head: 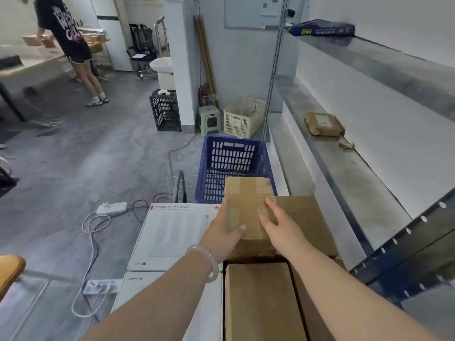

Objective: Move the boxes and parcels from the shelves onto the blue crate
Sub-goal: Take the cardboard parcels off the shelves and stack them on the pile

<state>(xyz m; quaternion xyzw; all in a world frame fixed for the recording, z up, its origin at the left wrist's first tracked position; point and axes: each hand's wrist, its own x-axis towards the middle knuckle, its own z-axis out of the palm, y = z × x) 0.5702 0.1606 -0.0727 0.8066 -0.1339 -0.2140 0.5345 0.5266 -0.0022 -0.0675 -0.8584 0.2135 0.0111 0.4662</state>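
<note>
A taped brown cardboard box [248,200] hangs in front of me, its far end over the near rim of the blue crate [234,163]. My left hand [225,232] grips its near left corner, thumb on top. My right hand [278,225] rests on its top right side with fingers spread flat. Inside, the crate looks bare. A flat brown parcel [323,124] lies on the middle shelf to the right. On the top shelf lies a dark blue bag [322,28].
Below my arms stand stacked boxes: a white carton [172,235] at left, brown cartons [261,301] in front. Metal shelving [369,193] runs along the right. A cream basket [243,116], green stool [209,119] and black crate [166,110] stand beyond. Cables and power strips [112,207] lie on the floor. A person [66,43] stands far left.
</note>
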